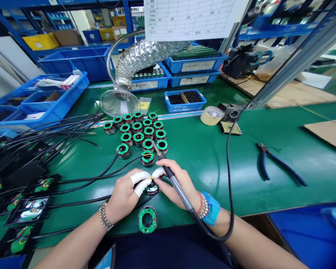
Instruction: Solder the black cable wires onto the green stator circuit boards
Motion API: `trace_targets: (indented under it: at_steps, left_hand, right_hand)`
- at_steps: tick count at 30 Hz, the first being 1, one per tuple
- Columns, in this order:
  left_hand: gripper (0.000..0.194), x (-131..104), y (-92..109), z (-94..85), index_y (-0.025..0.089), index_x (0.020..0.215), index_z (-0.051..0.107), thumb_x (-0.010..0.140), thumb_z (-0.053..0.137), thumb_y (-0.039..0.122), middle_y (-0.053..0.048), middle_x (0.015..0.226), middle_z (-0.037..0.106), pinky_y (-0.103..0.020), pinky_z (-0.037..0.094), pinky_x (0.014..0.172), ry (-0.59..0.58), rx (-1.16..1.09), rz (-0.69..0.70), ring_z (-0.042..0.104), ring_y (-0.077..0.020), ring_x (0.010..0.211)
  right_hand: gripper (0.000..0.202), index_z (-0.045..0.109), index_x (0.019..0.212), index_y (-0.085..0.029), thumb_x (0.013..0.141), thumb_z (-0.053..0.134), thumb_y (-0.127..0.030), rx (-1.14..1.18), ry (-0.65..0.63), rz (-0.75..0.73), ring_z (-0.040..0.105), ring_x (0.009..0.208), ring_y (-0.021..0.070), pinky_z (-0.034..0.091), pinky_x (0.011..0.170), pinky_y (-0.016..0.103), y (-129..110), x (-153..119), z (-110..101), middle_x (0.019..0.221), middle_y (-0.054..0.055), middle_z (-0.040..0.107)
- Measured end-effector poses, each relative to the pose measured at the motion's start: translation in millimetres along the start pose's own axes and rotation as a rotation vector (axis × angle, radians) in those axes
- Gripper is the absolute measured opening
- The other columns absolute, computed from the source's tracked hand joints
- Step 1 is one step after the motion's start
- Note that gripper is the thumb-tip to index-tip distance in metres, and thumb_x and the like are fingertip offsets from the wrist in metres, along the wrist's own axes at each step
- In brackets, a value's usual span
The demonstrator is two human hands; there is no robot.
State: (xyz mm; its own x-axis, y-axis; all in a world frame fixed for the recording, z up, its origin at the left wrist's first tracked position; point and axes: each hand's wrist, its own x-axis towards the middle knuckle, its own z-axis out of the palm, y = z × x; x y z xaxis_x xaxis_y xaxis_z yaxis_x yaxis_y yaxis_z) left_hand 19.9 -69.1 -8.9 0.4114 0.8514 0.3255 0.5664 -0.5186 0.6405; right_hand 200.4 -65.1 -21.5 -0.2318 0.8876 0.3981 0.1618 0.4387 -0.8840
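My left hand [124, 192], with white finger covers on thumb and forefinger, pinches thin yellow wires [151, 178]. Held in my right hand [182, 179] is a soldering iron [179, 189], its tip pointing up and away over the rows of parts. My right fingertips, one also covered in white, meet the left ones at the wires. Beneath the fingers sits a motor stator [152, 189], mostly hidden. Closer to me lies another stator with a green ring-shaped circuit board [141, 220]. Just beyond my hands, a black cable's bared wires rest on another stator [147, 161].
Several stators [138, 127] stand in rows ahead. Black cables [86, 179] run left to open black housings [30, 209]. A fume funnel [120, 102], a blue bin [185, 108] of black parts, a tape roll [212, 116], an iron stand [232, 114] and pliers [264, 151] surround the work.
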Motion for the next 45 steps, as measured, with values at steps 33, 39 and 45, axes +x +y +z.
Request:
trace_targets:
  at_steps: [33, 39, 45]
  left_hand:
    - [0.008, 7.6, -7.0, 7.3, 0.016, 0.075, 0.057, 0.083, 0.056, 0.015, -0.001, 0.087, 0.058, -0.020, 0.043, 0.069, -0.134, -0.090, -0.149, 0.055, -0.0097, 0.075]
    - [0.008, 3.6, -9.6, 8.5, 0.017, 0.076, 0.058, 0.084, 0.056, 0.017, -0.001, 0.089, 0.058, -0.021, 0.043, 0.071, -0.143, -0.110, -0.159, 0.056, -0.0098, 0.077]
    - [0.006, 4.4, -10.0, 8.6, 0.017, 0.077, 0.058, 0.084, 0.056, 0.017, 0.000, 0.089, 0.058, -0.021, 0.043, 0.070, -0.154, -0.104, -0.168, 0.055, -0.0093, 0.076]
  right_hand:
    - [0.023, 0.067, 0.096, -0.018, 0.078, 0.056, -0.009, -0.149, 0.033, -0.104, 0.053, 0.056, 0.0126, 0.046, 0.053, 0.027, -7.9, -49.8, -52.4, 0.064, 0.002, 0.062]
    - [0.021, 0.068, 0.095, -0.017, 0.079, 0.056, -0.010, -0.151, 0.004, -0.059, 0.053, 0.056, 0.0120, 0.043, 0.051, 0.026, -7.4, -46.6, -50.1, 0.063, 0.002, 0.061]
    - [0.021, 0.068, 0.094, -0.018, 0.079, 0.057, -0.010, -0.134, -0.012, -0.046, 0.053, 0.056, 0.0115, 0.044, 0.052, 0.025, -9.2, -43.6, -50.7, 0.063, 0.002, 0.062]
